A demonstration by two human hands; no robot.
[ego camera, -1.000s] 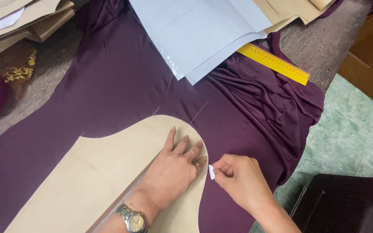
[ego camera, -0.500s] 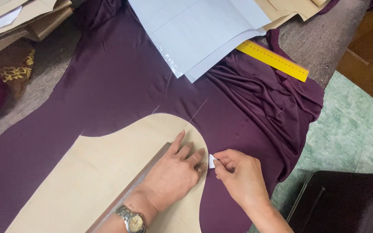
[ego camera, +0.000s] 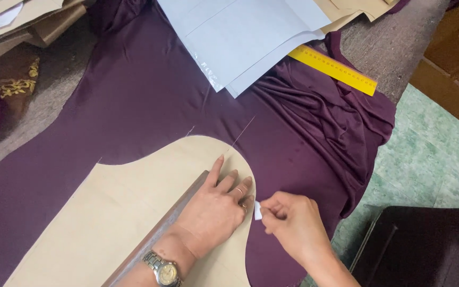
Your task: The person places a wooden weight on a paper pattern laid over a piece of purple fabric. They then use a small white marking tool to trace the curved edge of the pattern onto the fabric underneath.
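The left hand (ego camera: 216, 210) lies flat, fingers spread apart, pressing down on a cream paper pattern (ego camera: 107, 212) that sits on the dark purple fabric (ego camera: 150, 101). Its fingertips reach almost to the curved right edge of the pattern, and a wristwatch (ego camera: 164, 270) shows on the wrist. A long wooden stick (ego camera: 171, 223) runs slantwise under the forearm and palm, across the pattern.

Just beside it, the right hand (ego camera: 293, 223) is pinched shut on a small piece of white chalk (ego camera: 258, 210), thumb and fingers closed tight round it. The chalk sits between the two hands, its tip at the pattern's edge, just off the left hand's ring finger and touching or almost touching the cloth there; I can't make out which.

Thin chalk lines run up the fabric from the top of the pattern's curve. Further off, well away from both hands, pale grey sheets of paper (ego camera: 245, 37) overlap the cloth, and a yellow ruler (ego camera: 333, 69) lies slanted just beside them, over the rumpled folds at the right
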